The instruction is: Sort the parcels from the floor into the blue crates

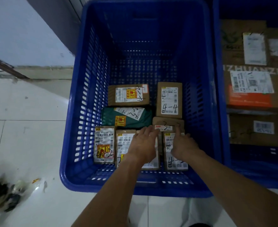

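Note:
A large blue crate (79, 112) stands in front of me with several small labelled parcels on its floor. Both my arms reach down into it. My left hand (143, 143) lies with fingers spread over a brown parcel with a white label (123, 145). My right hand (183, 144) rests beside it on another brown parcel marked "4-" (176, 163), its fingertips touching a small brown box (167, 124) just beyond. Neither hand is clasped around a parcel. A green bag parcel (131, 119) and a box marked "4-4" (169, 99) lie further in.
A second blue crate (220, 95) stands at the right, filled with larger cardboard boxes (249, 89). White tiled floor (28, 136) lies to the left, with dark wrapping and scraps (2, 197) at the lower left. A wall and door frame are at the upper left.

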Motion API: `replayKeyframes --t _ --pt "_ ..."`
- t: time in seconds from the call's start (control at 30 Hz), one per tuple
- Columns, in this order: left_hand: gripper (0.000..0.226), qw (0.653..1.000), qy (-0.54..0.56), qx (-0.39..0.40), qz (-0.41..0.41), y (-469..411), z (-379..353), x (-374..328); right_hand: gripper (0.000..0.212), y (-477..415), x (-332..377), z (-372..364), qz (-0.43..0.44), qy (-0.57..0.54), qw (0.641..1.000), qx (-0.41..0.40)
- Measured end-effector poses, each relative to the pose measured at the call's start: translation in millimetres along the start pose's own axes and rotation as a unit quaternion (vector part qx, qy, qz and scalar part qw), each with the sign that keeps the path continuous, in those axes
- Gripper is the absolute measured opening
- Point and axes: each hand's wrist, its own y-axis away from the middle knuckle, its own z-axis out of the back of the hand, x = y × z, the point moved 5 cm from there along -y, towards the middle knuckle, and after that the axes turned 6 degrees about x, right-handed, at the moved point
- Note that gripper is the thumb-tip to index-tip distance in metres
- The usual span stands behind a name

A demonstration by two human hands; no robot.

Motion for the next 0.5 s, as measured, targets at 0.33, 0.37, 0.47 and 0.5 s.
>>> replayKeyframes --t 0.33,0.37,0.47,0.5 --pt "0.081 0.993 -0.054 0.099 0.022 22 28 -14 0.109 43 3 14 -0.002 -0.082 0.997 0.015" --pt "0.079 0.994 -0.048 0.097 0.027 28 36 -16 0.109 54 5 17 -0.004 -0.084 0.996 0.019" --pt "0.075 0.995 -0.02 0.082 0.045 57 64 -28 0.1 95 7 26 0.002 -0.09 0.995 0.038" --pt "0.074 0.995 -0.001 0.079 0.053 68 74 -32 0.097 108 6 31 0.01 -0.086 0.995 0.042"
